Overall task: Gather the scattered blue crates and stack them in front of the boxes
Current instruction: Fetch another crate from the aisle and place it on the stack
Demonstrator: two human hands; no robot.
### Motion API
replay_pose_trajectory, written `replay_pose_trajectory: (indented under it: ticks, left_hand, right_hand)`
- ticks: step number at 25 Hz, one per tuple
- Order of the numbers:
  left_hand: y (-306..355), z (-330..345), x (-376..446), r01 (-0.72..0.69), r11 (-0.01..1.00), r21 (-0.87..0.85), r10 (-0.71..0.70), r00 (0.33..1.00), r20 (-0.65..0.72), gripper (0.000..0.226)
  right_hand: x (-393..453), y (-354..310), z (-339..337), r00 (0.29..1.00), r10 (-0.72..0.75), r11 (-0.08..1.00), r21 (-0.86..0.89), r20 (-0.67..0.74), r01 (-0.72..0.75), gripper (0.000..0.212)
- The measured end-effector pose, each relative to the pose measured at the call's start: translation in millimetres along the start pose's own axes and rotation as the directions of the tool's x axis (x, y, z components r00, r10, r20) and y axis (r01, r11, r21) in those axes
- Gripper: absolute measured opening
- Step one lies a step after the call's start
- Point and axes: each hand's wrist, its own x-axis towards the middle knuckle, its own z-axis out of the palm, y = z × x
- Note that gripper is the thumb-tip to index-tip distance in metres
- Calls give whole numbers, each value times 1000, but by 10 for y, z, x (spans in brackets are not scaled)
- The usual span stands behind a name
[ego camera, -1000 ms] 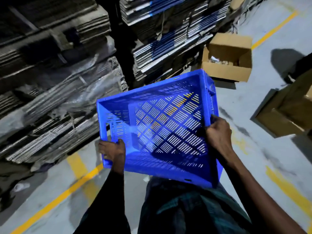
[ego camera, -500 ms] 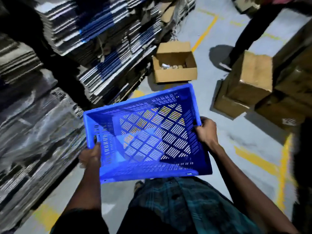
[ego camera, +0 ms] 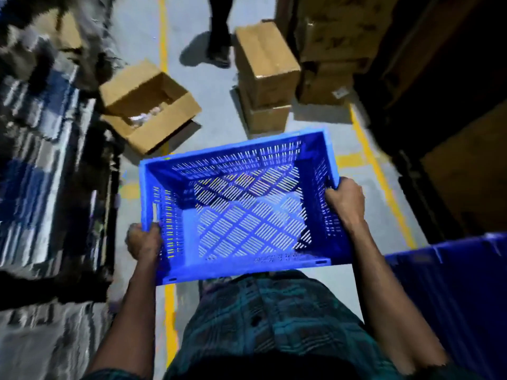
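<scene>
**Head view: empty blue crate carried down a warehouse aisle**

Head view, looking down: a person holds a blue crate (ego camera: 241,207) level at waist height, above the grey floor (ego camera: 216,86) and clear of it; the left hand (ego camera: 144,241) grips the near-left corner of the rim, fingers (ego camera: 153,229) wrapped over the edge and clamped on the plastic; the right hand (ego camera: 345,201) is closed on the rim of the right-hand short wall. The crate is rectangular, open-topped and empty, moulded in bright blue plastic; its walls are pierced with rows of narrow vertical slots and its base with a diamond lattice through which the floor shows. It looks stiff and light, judging by the easy two-handed carry; the smooth plastic could slip, so the rolled rim at the two short ends seems the soundest hold, and slotted walls should not be squeezed hard. Ahead, an open cardboard box (ego camera: 149,105) lies by a yellow floor line (ego camera: 163,37); sealed cartons (ego camera: 267,75) stand stacked beyond, beside a taller pile of boxes (ego camera: 329,50); another blue crate (ego camera: 452,283) sits at lower right, partly in shadow. A second person's legs (ego camera: 219,28) stand at the top edge.
</scene>
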Motion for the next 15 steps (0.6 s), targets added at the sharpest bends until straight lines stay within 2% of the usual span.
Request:
replay_pose_trajectory:
  ticks: [3, 5, 8, 11, 13, 15]
  left_hand:
    - [415, 182, 2, -188, 977, 100, 172, 973, 153, 42]
    - [651, 280, -68, -340, 933, 117, 302, 919, 255, 42]
    - [855, 405, -197, -526, 843, 117, 466, 820, 332, 40]
    - [1005, 500, -527, -648, 757, 87, 552, 705, 446, 41]
    - [1107, 587, -802, -684, 729, 39, 576, 643, 505, 42]
    - [1183, 688, -1130, -744, 667, -27, 631, 546, 552, 39]
  right_hand:
    - [-474, 481, -77, 955, 254, 965, 106, -155, -240, 28]
    - [-911, 707, -111, 884, 390, 916, 210, -258, -342, 26]
    - [-1518, 909, -87, 758, 538, 836, 348, -369, -423, 29]
    - [-2153, 1131, -26, 576, 667, 743, 480, -473, -466, 39]
    - [-2541, 1256, -14, 427, 741, 671, 559, -517, -487, 40]
    - [-2852, 1405, -34, 277, 786, 608, 613, -552, -504, 40]
